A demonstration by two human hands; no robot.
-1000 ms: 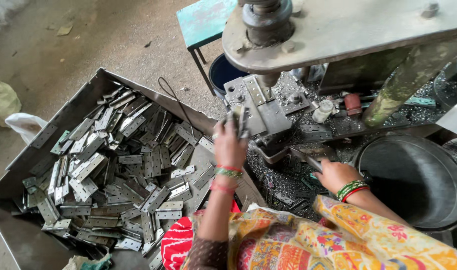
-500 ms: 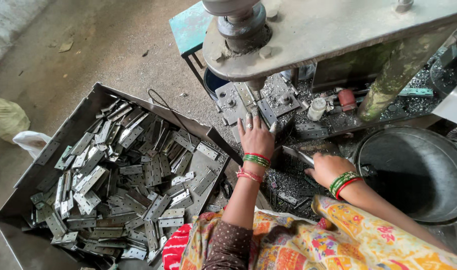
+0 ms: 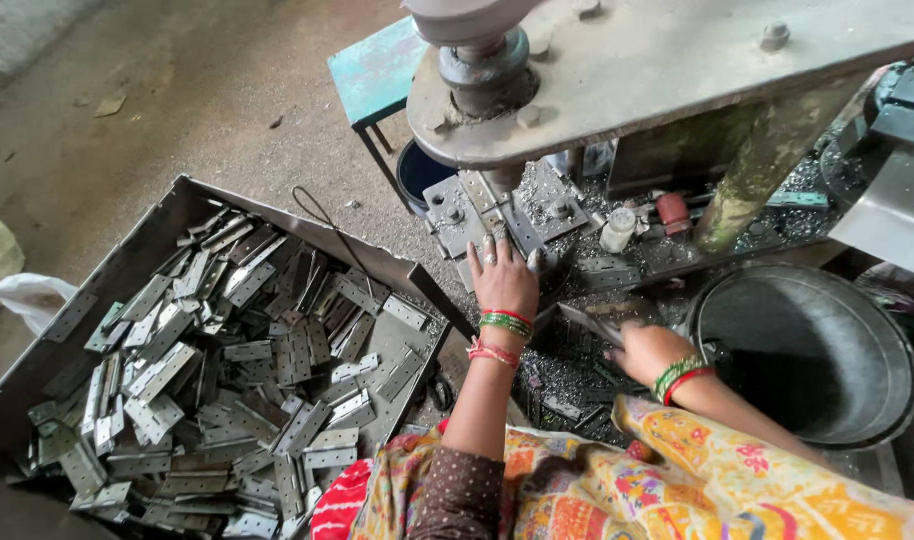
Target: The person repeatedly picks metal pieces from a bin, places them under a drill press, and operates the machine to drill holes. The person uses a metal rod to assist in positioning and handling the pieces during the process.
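Observation:
My left hand [image 3: 504, 280] reaches forward to the die block [image 3: 497, 210] under the heavy press ram [image 3: 482, 60]. Its fingertips rest on the metal there, and whether a piece is pinched under them is hidden. My right hand [image 3: 645, 350] lies lower right on a bed of metal scrap. It grips a flat grey hinge plate [image 3: 589, 322] that points left toward my left wrist. Both wrists carry green and red bangles.
An open metal tray [image 3: 127, 265] at the left is heaped with several grey hinge plates [image 3: 237, 380]. A round dark metal basin [image 3: 807, 350] stands at the right. A teal stool [image 3: 377, 70] and a dark bucket [image 3: 417, 170] stand behind the press. A patterned cloth [image 3: 627, 490] covers my lap.
The view has drifted, so the press sits more to the right. My left hand stays at the die and my right hand keeps the plate beside it.

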